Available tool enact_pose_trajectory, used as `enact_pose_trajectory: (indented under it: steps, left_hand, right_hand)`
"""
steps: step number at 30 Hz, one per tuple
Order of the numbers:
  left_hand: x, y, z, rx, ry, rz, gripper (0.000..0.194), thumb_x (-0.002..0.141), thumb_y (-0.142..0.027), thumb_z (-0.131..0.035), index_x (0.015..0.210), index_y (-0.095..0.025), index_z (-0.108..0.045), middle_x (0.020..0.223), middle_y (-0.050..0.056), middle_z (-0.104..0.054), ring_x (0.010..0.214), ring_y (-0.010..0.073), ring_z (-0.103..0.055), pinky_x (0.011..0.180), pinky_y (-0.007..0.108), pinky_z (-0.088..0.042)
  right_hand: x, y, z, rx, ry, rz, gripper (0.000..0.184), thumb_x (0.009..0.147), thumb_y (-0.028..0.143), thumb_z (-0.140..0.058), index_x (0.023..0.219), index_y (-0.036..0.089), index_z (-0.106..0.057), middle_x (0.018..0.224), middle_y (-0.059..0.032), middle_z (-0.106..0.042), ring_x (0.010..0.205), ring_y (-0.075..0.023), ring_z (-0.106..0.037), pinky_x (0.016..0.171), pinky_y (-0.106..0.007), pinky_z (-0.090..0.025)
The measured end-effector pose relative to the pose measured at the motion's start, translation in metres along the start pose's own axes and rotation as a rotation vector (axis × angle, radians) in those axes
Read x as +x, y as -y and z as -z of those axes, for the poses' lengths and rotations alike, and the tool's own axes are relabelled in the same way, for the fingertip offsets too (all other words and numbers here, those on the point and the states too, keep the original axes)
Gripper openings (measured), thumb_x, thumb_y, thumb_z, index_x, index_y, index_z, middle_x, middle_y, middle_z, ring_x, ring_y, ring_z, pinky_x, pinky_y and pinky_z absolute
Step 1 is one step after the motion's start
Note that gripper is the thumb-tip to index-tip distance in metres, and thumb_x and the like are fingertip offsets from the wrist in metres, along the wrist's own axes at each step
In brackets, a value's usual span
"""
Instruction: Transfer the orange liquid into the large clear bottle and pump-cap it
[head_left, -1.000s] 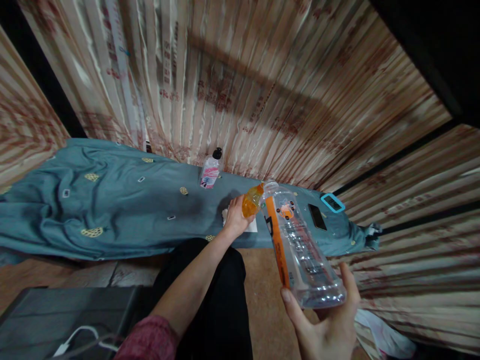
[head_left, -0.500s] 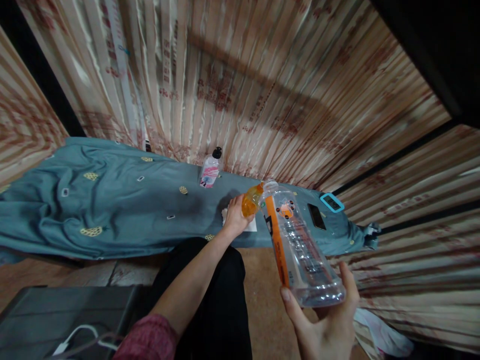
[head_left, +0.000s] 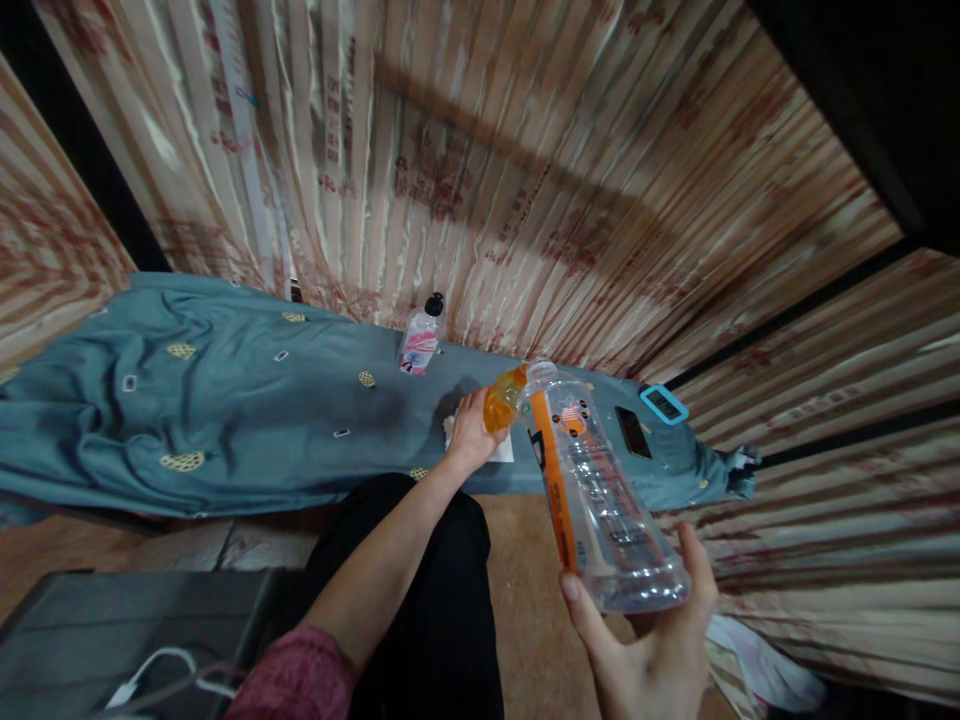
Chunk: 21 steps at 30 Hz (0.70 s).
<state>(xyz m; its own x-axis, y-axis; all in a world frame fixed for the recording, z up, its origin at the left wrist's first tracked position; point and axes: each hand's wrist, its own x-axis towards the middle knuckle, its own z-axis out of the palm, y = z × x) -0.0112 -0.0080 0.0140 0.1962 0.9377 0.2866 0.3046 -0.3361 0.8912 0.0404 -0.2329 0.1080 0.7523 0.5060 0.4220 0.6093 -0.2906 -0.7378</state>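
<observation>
My left hand is wrapped round a small bottle of orange liquid, tipped so its neck meets the open mouth of a large clear plastic bottle. That large bottle has an orange strip on its label and leans away from me. My right hand grips it at its base, thumb on the near side. Both bottles hang above the front edge of a table covered in teal cloth. A white tissue lies on the cloth just under my left hand.
A pump bottle with a pink label stands at the back of the table by the striped curtain. A dark phone and a blue-framed device lie at the right. A dark case with a white cable sits lower left.
</observation>
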Motion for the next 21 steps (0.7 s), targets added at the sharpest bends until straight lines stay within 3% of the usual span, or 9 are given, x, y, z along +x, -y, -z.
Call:
enact_pose_trajectory:
  steps: [21]
  left_hand:
    - [0.0001,-0.0011,-0.0004,0.001,0.015,0.010,0.060,0.066,-0.015,-0.073,0.122,-0.016,-0.052,0.120,0.011,-0.062,0.116,0.0293,-0.057,0.104,0.045,-0.045]
  right_hand:
    - [0.0011,-0.0008,-0.0001,-0.011,-0.014,0.032,0.122,0.048,0.072,-0.076,0.147,0.015,-0.034,0.140,-0.0221,-0.046,0.121,-0.0425,-0.052,0.099,-0.064,-0.040]
